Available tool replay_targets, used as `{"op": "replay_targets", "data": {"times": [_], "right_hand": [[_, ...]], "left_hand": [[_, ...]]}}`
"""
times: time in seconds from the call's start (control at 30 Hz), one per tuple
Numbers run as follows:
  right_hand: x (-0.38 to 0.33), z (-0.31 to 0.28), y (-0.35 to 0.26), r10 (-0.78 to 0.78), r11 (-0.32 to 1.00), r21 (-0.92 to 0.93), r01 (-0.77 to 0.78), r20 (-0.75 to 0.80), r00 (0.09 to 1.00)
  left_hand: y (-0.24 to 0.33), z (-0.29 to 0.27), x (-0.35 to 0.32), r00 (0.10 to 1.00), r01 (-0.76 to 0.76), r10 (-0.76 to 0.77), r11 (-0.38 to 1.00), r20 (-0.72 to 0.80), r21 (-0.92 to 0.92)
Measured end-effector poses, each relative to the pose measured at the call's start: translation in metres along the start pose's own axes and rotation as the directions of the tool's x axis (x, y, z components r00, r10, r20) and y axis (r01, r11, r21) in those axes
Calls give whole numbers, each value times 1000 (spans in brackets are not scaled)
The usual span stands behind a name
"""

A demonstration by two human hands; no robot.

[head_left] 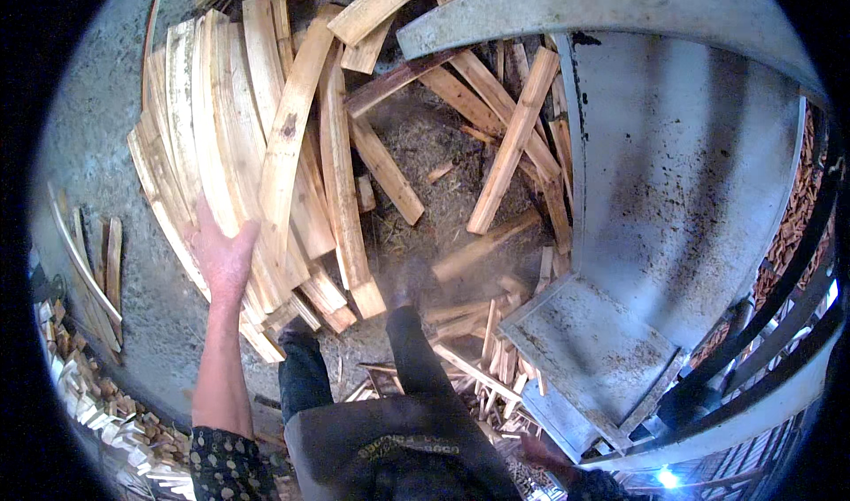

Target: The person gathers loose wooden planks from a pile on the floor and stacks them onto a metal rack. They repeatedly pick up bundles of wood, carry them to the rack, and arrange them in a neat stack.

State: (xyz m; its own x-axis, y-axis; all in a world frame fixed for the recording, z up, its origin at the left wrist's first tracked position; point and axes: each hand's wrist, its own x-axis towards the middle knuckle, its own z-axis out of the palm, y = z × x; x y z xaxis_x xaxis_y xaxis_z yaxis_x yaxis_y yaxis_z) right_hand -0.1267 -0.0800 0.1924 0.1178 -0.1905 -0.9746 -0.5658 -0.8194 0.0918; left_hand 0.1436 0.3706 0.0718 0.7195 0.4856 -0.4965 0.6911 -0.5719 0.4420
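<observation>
My left hand [221, 251] reaches forward and lies flat against a fanned stack of pale wooden planks [226, 138] on the concrete floor, fingers spread and holding nothing. My right hand [540, 452] shows only as a sliver at the lower edge, beside the foot of a grey metal machine table [682, 173]; its fingers are hidden. My dark-trousered legs [403, 359] stand between the plank stack and the machine.
Loose planks and offcuts [496, 138] lie crossed over sawdust ahead. Small wood scraps [482, 373] pile by the metal chute [584, 350]. More sticks [93, 271] and chips [97, 404] lie at left. Reddish wood pieces [797, 209] sit at far right.
</observation>
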Motion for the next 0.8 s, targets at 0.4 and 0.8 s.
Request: {"op": "replay_targets", "data": {"times": [0.4, 0.8], "right_hand": [[259, -225, -447, -440, 106, 803, 586, -491, 752], [-30, -32, 26, 308, 936, -199, -290, 67, 949]], "left_hand": [[13, 7, 4, 999, -12, 11, 1000, -47, -8], [2, 1, 9, 1000, 22, -21, 999, -21, 32]]}}
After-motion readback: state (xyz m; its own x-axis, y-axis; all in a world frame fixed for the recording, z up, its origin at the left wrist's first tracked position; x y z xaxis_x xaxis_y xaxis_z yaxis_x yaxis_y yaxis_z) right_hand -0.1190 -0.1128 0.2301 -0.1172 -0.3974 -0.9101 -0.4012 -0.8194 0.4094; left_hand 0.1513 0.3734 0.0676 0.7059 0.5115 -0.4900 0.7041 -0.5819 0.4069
